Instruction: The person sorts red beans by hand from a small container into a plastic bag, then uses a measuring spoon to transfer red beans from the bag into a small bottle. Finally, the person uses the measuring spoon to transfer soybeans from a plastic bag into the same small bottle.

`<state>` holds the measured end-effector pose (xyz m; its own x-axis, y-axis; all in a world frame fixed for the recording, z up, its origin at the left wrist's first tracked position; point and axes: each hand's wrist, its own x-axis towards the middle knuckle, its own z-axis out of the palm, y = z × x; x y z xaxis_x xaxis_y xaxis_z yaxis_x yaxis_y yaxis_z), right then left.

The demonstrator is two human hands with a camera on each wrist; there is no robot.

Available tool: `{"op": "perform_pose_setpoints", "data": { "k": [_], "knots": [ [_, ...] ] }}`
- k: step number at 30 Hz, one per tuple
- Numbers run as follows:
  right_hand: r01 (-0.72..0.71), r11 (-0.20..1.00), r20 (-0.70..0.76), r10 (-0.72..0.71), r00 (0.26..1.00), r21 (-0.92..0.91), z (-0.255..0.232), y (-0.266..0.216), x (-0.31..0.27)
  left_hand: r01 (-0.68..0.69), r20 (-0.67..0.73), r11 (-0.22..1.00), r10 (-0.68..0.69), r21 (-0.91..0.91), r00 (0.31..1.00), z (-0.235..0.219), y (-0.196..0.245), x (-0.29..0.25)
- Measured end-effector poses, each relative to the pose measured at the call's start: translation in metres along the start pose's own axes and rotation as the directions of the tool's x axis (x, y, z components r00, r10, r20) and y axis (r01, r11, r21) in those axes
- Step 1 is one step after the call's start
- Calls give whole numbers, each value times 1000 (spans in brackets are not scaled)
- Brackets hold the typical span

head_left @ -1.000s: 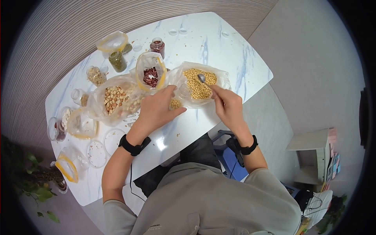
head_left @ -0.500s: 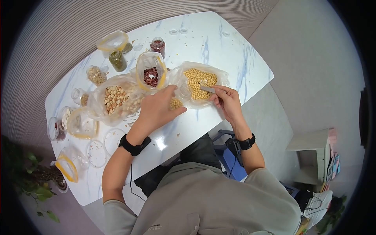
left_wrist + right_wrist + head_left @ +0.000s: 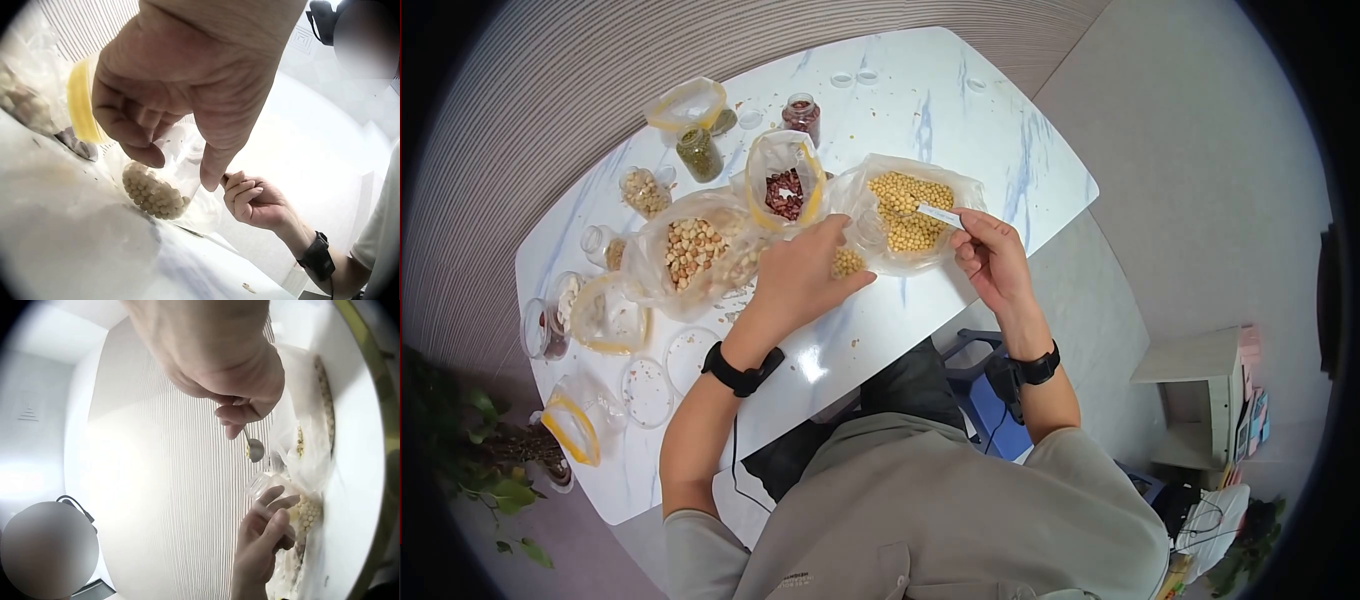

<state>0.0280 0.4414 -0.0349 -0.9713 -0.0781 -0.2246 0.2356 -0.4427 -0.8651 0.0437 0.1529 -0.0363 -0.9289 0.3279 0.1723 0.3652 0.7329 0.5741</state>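
My right hand (image 3: 997,262) pinches the handle of a metal spoon (image 3: 940,214) over an open clear bag of soybeans (image 3: 913,190). In the right wrist view the spoon's bowl (image 3: 255,450) has some yellow beans at its edge and hangs near the mouth of a clear jar (image 3: 257,485). My left hand (image 3: 802,272) holds this jar, fingers on one side and thumb on the other. The jar leans with its mouth toward the bag, and soybeans (image 3: 153,192) fill its lower part in the left wrist view.
Left of the soybeans stand an open bag of red beans (image 3: 785,195) and a bag of pale brown-and-white pieces (image 3: 695,250). Filled jars, among them a green one (image 3: 699,155) and a red one (image 3: 802,118), line the table's far side. Round lids (image 3: 646,392) lie near the left edge.
The right hand has dipped the spoon into the soybeans and drawn it back up, shifting slightly right. The left hand and the jar have stayed in place.
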Motion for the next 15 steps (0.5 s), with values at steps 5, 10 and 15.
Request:
{"op": "perform_pose_setpoints", "data": {
  "k": [5, 10, 15],
  "knots": [
    [21, 997, 101, -14, 995, -70, 15, -7, -10, 0, -7, 1000, 0, 3, 1000, 0, 0, 0],
    [100, 959, 112, -72, 991, -267, 26, -4, -16, -6, -21, 1000, 6, -2, 1000, 2, -2, 0],
    [548, 426, 407, -381, 830, -720, 43, 2, -33, -24, -50, 1000, 25, 17, 998, 3, -3, 0]
  ]
}}
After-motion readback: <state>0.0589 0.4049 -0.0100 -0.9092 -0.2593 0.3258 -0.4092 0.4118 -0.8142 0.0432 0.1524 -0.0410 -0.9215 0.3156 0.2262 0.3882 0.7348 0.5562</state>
